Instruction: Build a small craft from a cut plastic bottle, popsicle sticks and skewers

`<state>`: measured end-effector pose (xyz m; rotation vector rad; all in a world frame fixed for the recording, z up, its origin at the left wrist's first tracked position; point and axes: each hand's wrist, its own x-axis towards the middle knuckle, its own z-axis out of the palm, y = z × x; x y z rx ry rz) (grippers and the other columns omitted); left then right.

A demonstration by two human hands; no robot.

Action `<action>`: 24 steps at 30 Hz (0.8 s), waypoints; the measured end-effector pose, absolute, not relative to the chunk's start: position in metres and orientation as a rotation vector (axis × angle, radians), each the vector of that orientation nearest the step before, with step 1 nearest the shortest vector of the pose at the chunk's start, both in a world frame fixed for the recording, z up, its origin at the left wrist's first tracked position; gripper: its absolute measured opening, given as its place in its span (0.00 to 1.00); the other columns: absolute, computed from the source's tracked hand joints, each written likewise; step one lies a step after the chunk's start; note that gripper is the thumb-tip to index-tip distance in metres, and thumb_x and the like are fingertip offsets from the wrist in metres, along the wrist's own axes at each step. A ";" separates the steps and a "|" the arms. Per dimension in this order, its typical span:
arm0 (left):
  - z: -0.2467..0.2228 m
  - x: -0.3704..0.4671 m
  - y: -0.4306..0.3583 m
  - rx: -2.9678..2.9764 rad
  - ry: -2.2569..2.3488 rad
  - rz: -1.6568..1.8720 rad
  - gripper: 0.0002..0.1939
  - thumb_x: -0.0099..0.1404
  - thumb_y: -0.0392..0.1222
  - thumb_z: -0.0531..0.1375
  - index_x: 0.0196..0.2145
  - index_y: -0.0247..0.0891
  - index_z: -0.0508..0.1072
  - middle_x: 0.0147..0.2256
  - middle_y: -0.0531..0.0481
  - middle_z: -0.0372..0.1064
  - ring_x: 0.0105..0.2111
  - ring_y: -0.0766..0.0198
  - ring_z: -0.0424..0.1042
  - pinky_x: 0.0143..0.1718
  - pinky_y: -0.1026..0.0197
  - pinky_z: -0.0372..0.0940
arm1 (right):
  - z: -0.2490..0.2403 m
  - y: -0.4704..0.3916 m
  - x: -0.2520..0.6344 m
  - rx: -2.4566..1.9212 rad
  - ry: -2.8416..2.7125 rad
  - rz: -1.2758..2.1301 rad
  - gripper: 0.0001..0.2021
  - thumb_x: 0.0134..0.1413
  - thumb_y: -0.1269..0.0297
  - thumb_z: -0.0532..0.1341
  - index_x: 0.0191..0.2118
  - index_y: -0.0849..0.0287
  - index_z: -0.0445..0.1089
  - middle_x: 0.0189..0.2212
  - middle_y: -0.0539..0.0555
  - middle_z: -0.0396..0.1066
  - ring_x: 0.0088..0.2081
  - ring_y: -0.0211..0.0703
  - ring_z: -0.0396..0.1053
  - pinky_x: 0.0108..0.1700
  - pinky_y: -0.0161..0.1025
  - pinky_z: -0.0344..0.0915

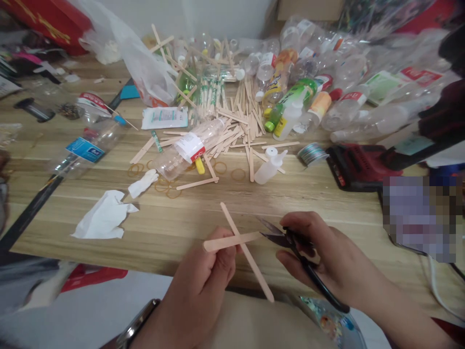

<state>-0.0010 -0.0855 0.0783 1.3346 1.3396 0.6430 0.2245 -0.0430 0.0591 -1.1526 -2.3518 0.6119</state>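
Note:
Two wooden craft sticks cross each other in an X over the table's front edge. My left hand pinches them near the crossing, thumb and fingers closed. Black-handled scissors are in my right hand, with the fingers around the handles. The scissor blades are parted and their tips lie at the right end of the more level stick. Whether the blades touch that stick I cannot tell.
Behind my hands are a clear bottle, rubber bands, a small white glue bottle and a pile of sticks. Crumpled tissue lies left. At right are a wire spool and a red and black power tool.

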 end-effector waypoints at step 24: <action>0.072 -0.004 -0.091 1.307 1.346 0.637 0.06 0.65 0.37 0.51 0.30 0.43 0.64 0.25 0.57 0.56 0.25 0.65 0.58 0.26 0.64 0.56 | 0.066 -0.067 0.192 -1.189 -2.376 0.619 0.10 0.53 0.74 0.49 0.41 0.57 0.57 0.23 0.51 0.73 0.20 0.40 0.69 0.20 0.32 0.58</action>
